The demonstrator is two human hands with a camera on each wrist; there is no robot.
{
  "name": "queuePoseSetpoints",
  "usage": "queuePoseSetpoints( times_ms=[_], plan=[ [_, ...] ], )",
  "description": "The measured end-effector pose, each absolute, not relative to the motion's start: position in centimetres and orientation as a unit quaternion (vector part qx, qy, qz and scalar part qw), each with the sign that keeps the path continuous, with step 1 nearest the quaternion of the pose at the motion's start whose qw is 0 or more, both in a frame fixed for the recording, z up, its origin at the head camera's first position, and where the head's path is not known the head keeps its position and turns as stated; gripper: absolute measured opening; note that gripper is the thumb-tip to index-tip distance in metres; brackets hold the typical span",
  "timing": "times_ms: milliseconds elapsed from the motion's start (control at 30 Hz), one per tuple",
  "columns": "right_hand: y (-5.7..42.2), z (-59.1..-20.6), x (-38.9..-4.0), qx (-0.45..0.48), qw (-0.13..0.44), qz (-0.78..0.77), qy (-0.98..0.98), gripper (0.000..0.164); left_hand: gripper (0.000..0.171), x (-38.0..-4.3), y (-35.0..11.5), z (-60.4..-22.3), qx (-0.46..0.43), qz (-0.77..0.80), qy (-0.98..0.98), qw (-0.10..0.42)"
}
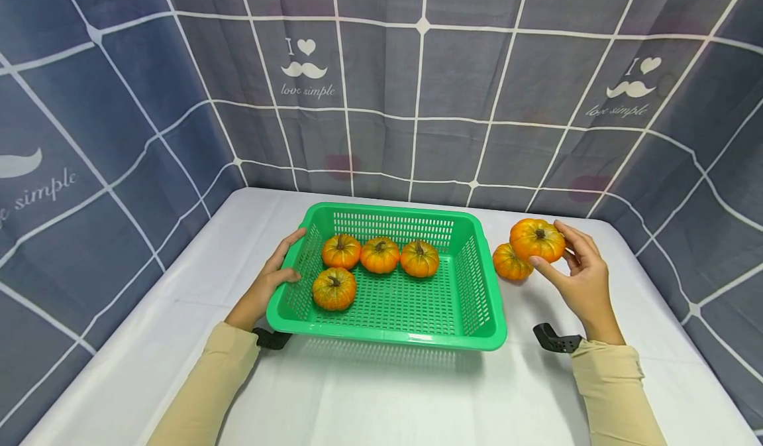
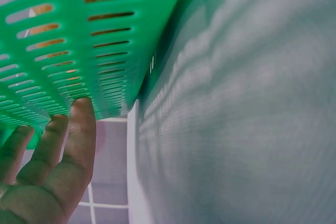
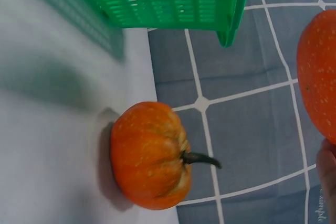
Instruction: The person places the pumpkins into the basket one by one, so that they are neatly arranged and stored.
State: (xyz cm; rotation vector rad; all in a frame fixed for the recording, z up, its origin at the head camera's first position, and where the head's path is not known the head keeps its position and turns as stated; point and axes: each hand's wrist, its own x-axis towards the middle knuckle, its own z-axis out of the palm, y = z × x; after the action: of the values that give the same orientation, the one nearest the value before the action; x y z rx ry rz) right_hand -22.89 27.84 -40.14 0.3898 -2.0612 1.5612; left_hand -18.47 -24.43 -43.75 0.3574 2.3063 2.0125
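My left hand (image 1: 269, 283) grips the left side of a green plastic basket (image 1: 393, 341), thumb over the rim. In the left wrist view its fingers (image 2: 79, 135) press against the slotted outer wall. Several small orange pumpkins (image 1: 379, 255) sit inside, towards the basket's left and back. To the right of the basket, my right hand (image 1: 587, 280) holds another pumpkin (image 1: 538, 239) between thumb and fingers, raised off the table. Just behind and below it, one more pumpkin (image 1: 510, 264) rests on the table; the right wrist view shows its dark curved stem (image 3: 202, 159).
A white cloth (image 1: 369, 399) covers the table. Grey-blue curtains (image 1: 381, 141) with white grid lines hang along the back and both sides. Each wrist carries a black camera mount, such as the right one (image 1: 556, 340).
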Motion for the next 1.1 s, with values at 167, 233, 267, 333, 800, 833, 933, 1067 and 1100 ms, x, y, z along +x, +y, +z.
queuePoseSetpoints(
  times_ms=[167,233,267,333,800,833,933,1067,1100],
  plan=[
    [27.5,-39.7,-22.7,0.178,0.262,0.552,-0.772,0.077,0.093,-18.4,-24.4,-43.8,0.116,0.658,0.744,0.031],
    [27.4,-39.5,-22.6,0.193,0.259,0.540,-0.777,0.077,0.093,-18.4,-24.4,-43.8,0.116,0.658,0.743,0.031],
    [27.3,-39.4,-22.6,0.200,0.257,0.534,-0.781,0.076,0.093,-18.4,-24.4,-43.8,0.117,0.657,0.744,0.030],
    [27.2,-39.1,-22.5,0.213,0.252,0.519,-0.789,0.076,0.093,-18.4,-24.4,-43.8,0.117,0.655,0.746,0.029],
    [25.9,-36.9,-23.0,0.300,0.200,0.455,-0.814,0.077,0.093,-18.5,-24.4,-43.7,0.113,0.657,0.745,0.030],
    [25.8,-36.8,-23.1,0.305,0.194,0.454,-0.815,0.077,0.093,-18.5,-24.4,-43.7,0.113,0.659,0.743,0.031],
    [25.4,-36.4,-23.3,0.318,0.172,0.453,-0.815,0.076,0.093,-18.5,-24.4,-43.7,0.113,0.663,0.740,0.032],
    [25.0,-36.1,-23.7,0.339,0.138,0.459,-0.809,0.075,0.093,-18.5,-24.4,-43.7,0.112,0.665,0.737,0.036],
    [25.0,-36.0,-23.7,0.343,0.129,0.461,-0.808,0.074,0.093,-18.5,-24.4,-43.7,0.112,0.665,0.738,0.037]
  ],
)
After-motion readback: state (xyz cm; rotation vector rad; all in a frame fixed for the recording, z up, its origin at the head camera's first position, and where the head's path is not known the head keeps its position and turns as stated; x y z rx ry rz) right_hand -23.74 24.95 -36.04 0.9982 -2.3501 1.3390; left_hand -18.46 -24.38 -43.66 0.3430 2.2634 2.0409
